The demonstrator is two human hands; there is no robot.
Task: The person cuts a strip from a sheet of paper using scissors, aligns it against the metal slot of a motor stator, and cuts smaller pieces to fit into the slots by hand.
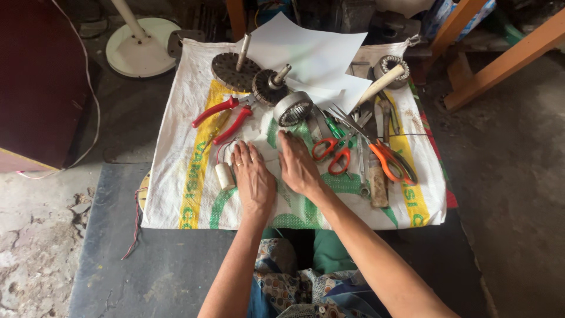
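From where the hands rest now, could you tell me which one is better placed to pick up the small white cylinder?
Probably the left hand: the white cylinder lies right beside it, while the right hand rests farther off, nearer the orange-handled scissors.

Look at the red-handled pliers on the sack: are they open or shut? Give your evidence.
Open. The red-handled pliers lie flat on the woven sack, their two handles spread well apart.
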